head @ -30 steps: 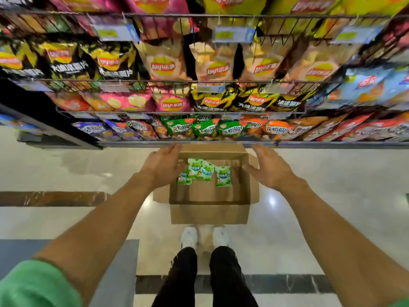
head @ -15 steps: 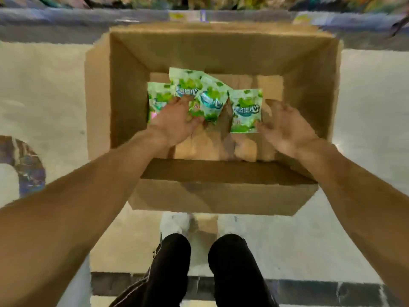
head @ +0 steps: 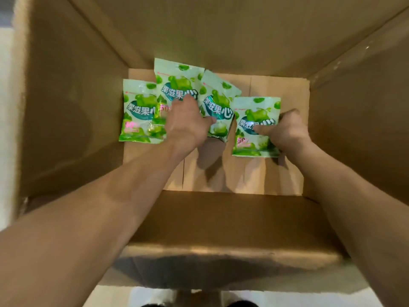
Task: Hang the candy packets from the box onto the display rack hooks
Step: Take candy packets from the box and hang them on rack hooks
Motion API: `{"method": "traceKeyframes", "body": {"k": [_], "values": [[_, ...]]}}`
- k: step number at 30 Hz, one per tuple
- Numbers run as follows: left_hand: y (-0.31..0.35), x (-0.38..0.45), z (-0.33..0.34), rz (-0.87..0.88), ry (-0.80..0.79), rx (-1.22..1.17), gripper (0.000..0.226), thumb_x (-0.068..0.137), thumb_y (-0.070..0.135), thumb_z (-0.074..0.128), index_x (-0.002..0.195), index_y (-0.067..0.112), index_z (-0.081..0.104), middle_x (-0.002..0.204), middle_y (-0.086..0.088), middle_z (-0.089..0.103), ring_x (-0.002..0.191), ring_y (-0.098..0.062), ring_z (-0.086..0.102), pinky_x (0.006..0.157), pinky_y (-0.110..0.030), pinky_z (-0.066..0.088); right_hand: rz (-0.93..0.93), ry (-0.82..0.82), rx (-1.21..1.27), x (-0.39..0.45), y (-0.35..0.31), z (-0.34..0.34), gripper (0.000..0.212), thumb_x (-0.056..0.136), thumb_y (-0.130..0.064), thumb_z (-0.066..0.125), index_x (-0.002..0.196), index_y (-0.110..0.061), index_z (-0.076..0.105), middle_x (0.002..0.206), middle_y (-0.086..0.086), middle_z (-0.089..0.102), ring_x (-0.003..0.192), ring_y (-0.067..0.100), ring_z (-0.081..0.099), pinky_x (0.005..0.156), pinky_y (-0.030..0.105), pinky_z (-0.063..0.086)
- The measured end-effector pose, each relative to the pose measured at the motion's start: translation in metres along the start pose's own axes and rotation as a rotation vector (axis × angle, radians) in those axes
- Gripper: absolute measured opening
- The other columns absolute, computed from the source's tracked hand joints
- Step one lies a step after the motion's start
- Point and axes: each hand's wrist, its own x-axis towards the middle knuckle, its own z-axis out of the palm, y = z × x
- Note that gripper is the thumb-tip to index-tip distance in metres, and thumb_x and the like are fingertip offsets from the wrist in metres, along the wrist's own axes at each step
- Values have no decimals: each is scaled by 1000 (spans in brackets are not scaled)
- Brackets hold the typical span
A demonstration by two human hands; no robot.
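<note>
I look straight down into an open cardboard box point(head: 66, 107). Several green and white candy packets lie on its floor at the far side. My left hand point(head: 188, 122) rests on the two overlapping middle packets, fingers on one point(head: 174, 80) and thumb across the other point(head: 218, 96); a grip does not show. My right hand point(head: 285, 129) pinches the rightmost packet point(head: 254, 114), thumb on its face and fingers curled behind its right edge. The leftmost packet point(head: 137, 111) lies untouched. The display rack is out of view.
The box walls rise steeply on all sides around both forearms. The near part of the box floor point(head: 221, 173) is bare cardboard. Pale floor point(head: 4, 129) shows at the left edge and below the box, with my shoe tips point(head: 243, 304) at the bottom.
The view has dropped from the snack shelves down into the box. Both hands have gone from the box rim down to the packets, and the right hand has closed on the rightmost one.
</note>
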Motion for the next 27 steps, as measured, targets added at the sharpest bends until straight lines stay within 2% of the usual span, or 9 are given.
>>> {"method": "traceKeyframes", "body": {"k": [3,5,7,11,14,17,21,24,27], "values": [[4,-4,-5,33,-76,-68,38,88,42,76,107,12,62,112,-9,67,109,-29,62,79,-31,42,-10,-86,156,-9,-1,4,23,82,-29,84,93,-16,69,99,7,75,79,24,70,60,33,52],[6,-13,-14,49,-106,-172,33,90,31,76,114,13,62,107,-2,63,104,-23,59,80,-28,42,-74,-123,270,-22,-2,5,11,87,-21,79,93,-18,70,103,7,76,88,26,73,75,41,60],[5,-26,-27,8,-140,-362,34,91,21,75,120,13,60,110,-2,63,108,-23,61,88,-31,50,-135,-181,377,-43,-6,-4,15,91,-20,75,105,-16,72,108,6,76,96,26,74,91,50,59],[7,-71,-88,-113,-235,-689,62,87,26,80,140,9,51,132,-5,65,116,-21,65,101,-39,54,-229,-275,525,-106,-34,-51,12,96,-19,68,108,-20,68,116,7,75,105,27,73,95,49,56],[22,-123,-158,-151,-249,-968,40,94,7,70,132,10,57,110,0,76,88,-9,75,68,-24,61,-250,-252,630,-168,-74,-105,16,95,-4,65,109,-12,67,113,9,76,100,26,74,88,41,59],[55,-192,-249,-165,-270,-1179,33,95,-9,58,119,11,66,95,-3,79,79,-20,76,56,-29,59,-261,-224,691,-244,-127,-173,21,91,1,68,106,-13,67,94,-2,79,77,11,75,68,27,61],[99,-279,-381,-107,-201,-1262,28,93,-7,58,105,16,70,104,-10,78,80,-22,76,74,-40,60,-333,-247,701,-362,-195,-268,43,88,-12,74,130,-12,62,121,8,73,106,27,72,91,46,59],[127,-346,-480,-3,-172,-1233,25,95,5,63,117,16,68,111,-5,78,95,-23,77,73,-38,63,-422,-278,638,-450,-251,-332,83,74,-52,85,145,-28,49,145,-4,58,133,22,55,108,51,47],[149,-402,-567,47,-41,-1196,36,92,16,72,127,18,64,114,-2,77,105,-26,74,90,-47,59,-572,-296,604,-527,-307,-389,55,85,-34,80,134,-28,57,126,-8,69,117,15,66,97,40,54]]}}
